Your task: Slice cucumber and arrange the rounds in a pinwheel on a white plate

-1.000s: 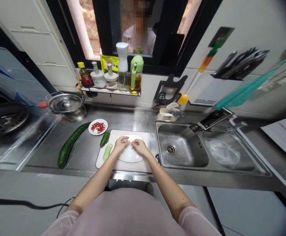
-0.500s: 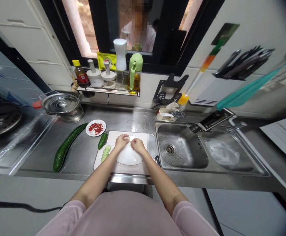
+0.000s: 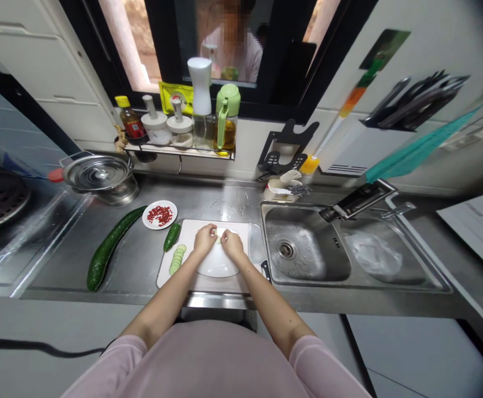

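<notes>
Near the centre of the frame, the left hand (image 3: pixel 205 240) and the right hand (image 3: pixel 232 244) both appear to pinch one small, pale-green slice (image 3: pixel 219 238) over the glossy white plate (image 3: pixel 218 266). The step seems shaping or positioning it; next move probably calls for light pressure.

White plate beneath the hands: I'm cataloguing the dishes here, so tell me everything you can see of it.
The white plate looks smooth, glossy and perhaps ceramic, with a broad, rounded outline. It lies roughly level on the pale cutting board, right of the cucumber slices. Above its far part, the left hand and right hand hide some of the rim; whether the hands touch it is unclear.
</notes>
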Action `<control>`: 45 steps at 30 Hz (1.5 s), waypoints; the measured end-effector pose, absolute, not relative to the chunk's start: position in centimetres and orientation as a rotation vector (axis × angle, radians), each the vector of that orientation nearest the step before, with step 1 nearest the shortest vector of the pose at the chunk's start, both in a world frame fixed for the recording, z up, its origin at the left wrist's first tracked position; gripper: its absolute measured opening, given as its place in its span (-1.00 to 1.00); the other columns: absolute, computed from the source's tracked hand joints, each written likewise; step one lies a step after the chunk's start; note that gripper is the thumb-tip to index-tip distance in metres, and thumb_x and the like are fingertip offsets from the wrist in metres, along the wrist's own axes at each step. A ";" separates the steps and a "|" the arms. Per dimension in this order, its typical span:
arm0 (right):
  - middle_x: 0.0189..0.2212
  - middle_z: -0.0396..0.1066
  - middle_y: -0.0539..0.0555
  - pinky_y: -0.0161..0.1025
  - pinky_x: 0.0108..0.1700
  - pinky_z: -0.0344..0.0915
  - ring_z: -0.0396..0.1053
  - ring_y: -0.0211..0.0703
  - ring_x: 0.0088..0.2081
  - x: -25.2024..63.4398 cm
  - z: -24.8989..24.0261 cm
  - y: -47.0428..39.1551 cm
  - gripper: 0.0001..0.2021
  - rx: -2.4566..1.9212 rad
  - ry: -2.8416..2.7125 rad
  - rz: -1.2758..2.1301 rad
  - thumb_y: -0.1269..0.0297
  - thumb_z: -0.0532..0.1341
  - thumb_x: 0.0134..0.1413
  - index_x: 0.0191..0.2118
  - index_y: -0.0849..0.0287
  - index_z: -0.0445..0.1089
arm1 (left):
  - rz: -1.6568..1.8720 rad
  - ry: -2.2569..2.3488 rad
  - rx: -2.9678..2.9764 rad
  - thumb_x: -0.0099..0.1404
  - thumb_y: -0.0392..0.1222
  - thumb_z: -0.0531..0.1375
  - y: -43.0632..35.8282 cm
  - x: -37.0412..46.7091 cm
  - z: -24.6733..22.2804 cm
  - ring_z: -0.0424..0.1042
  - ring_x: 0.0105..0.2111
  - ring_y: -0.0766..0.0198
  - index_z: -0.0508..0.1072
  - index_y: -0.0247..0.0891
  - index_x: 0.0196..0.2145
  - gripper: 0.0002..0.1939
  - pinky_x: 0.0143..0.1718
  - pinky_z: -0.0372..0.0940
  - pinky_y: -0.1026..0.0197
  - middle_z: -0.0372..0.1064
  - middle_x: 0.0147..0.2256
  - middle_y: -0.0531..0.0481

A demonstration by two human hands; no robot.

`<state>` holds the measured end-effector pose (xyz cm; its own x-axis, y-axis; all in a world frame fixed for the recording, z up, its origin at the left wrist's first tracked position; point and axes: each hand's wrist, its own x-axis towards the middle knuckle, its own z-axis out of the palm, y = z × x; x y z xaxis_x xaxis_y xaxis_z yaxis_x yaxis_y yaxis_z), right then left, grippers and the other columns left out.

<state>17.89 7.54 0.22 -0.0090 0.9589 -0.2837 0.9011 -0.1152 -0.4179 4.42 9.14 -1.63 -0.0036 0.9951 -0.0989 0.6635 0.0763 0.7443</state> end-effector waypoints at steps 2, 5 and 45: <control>-0.24 0.49 0.16 -0.31 -0.31 0.12 0.43 -0.10 -0.21 17.9 0.5 7.3 -0.79 -2.132 -2.043 0.764 0.30 0.07 0.22 -0.11 0.17 0.38 | 0.677 1.736 1.734 0.09 -0.40 0.18 9.1 4.3 -1.5 0.40 -0.25 0.22 0.48 -0.25 -0.10 -0.63 -0.17 0.23 0.25 0.45 -0.24 -0.08; -0.25 0.49 0.17 -0.29 -0.29 0.12 0.43 -0.09 -0.21 17.8 0.8 6.8 -0.76 -2.136 -2.091 0.726 0.27 0.03 0.26 -0.05 0.16 0.34 | 0.677 1.739 1.817 0.16 -0.33 0.19 8.8 4.1 -1.2 0.39 -0.21 0.20 0.47 -0.24 -0.06 -0.65 -0.13 0.23 0.22 0.42 -0.14 -0.11; -0.21 0.51 0.15 -0.23 -0.22 0.24 0.47 -0.05 -0.19 16.8 1.7 5.0 -0.65 -2.201 -2.327 0.572 0.19 -0.09 0.33 0.10 0.05 0.28 | 0.460 1.837 2.023 0.32 -0.17 0.11 8.3 4.0 -0.5 0.37 -0.13 0.20 0.53 -0.09 -0.05 -0.71 -0.11 0.25 0.23 0.38 -0.12 -0.05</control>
<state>16.76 4.98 1.65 -0.0816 0.9448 -0.3173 0.9842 0.0262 -0.1750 4.02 8.27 -0.50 0.0979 0.9952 -0.0061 0.8748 -0.0831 0.4773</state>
